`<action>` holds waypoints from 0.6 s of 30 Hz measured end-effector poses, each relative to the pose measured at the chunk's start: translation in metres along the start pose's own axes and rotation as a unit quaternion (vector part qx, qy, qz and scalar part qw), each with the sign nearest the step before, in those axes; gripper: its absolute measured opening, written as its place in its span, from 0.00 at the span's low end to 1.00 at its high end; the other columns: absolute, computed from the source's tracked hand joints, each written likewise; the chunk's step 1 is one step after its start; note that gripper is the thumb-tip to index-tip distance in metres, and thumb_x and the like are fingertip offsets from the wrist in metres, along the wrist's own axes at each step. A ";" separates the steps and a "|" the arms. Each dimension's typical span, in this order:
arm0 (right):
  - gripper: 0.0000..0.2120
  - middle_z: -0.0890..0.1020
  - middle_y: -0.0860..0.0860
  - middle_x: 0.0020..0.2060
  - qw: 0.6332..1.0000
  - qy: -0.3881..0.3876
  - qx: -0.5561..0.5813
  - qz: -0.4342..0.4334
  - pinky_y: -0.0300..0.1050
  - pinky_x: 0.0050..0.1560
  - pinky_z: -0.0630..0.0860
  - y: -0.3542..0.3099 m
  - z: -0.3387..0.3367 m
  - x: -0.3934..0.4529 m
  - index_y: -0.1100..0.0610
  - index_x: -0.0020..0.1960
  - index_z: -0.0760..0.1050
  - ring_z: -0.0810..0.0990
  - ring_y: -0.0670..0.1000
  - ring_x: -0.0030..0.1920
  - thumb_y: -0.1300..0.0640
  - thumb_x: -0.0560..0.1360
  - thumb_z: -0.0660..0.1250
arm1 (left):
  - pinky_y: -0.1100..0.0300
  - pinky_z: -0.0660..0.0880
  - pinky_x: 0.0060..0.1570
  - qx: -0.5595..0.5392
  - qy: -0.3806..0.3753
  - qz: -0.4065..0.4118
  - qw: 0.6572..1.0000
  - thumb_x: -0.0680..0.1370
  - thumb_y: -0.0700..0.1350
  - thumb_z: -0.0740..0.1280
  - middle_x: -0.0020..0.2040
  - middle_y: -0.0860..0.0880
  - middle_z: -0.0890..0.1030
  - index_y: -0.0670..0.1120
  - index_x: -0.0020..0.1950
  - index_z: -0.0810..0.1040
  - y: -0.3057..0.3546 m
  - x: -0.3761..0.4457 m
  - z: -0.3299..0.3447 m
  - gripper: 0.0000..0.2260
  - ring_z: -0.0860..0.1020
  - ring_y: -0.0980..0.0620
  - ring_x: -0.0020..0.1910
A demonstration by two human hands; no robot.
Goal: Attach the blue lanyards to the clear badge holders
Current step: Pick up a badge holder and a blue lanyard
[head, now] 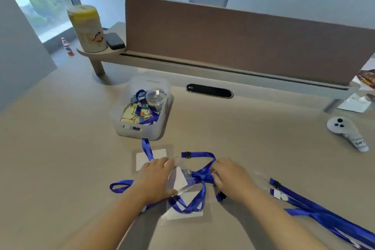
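My left hand (155, 179) grips a clear badge holder (180, 181) with a white card, tilted up off the desk. My right hand (230, 178) pinches the blue lanyard (203, 174) where it meets the holder's top edge. That lanyard loops away to a black buckle (187, 154) and down over a second badge holder (187, 210) lying flat near me. A third badge holder (151, 159) lies beyond my left hand with a blue strap across it. The clip itself is hidden between my fingers.
A clear plastic bin (142, 107) of clips, cards and lanyards stands beyond my hands. More blue lanyards (324, 215) lie at the right. A white controller (345, 130) rests at the far right. A brown divider (243, 40) and a yellow-lidded canister (87, 28) stand at the back.
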State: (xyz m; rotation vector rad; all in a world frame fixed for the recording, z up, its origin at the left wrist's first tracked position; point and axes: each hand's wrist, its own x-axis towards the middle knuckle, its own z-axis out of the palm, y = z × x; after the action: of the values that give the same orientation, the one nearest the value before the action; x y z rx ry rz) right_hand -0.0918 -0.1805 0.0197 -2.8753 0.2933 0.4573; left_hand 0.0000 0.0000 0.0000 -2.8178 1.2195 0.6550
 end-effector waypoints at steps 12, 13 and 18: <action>0.15 0.77 0.54 0.57 0.999 0.014 0.023 0.017 0.46 0.55 0.71 0.011 0.007 0.000 0.60 0.58 0.74 0.73 0.54 0.56 0.59 0.78 0.52 | 0.50 0.58 0.70 0.043 0.004 -0.030 0.999 0.69 0.57 0.66 0.69 0.45 0.65 0.47 0.71 0.51 0.009 0.012 0.008 0.38 0.64 0.44 0.67; 0.15 0.76 0.54 0.58 0.999 0.020 0.034 0.019 0.47 0.56 0.72 0.010 0.004 0.000 0.60 0.59 0.73 0.73 0.54 0.57 0.60 0.77 0.52 | 0.49 0.57 0.71 0.025 0.002 -0.026 0.999 0.69 0.57 0.67 0.70 0.45 0.63 0.48 0.71 0.51 0.009 0.012 0.001 0.38 0.63 0.44 0.68; 0.18 0.72 0.51 0.66 0.974 0.057 0.219 0.033 0.41 0.62 0.67 0.008 -0.016 0.004 0.56 0.68 0.67 0.70 0.50 0.65 0.59 0.78 0.55 | 0.51 0.62 0.68 -0.066 0.032 0.012 0.997 0.67 0.52 0.71 0.72 0.47 0.60 0.50 0.72 0.52 0.008 0.014 -0.053 0.40 0.61 0.47 0.69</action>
State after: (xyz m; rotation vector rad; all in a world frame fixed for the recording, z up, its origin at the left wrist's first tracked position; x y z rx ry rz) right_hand -0.0852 -0.1928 0.0315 -2.4677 0.4466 0.2046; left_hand 0.0230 -0.0243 0.0448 -2.9581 1.2663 0.6742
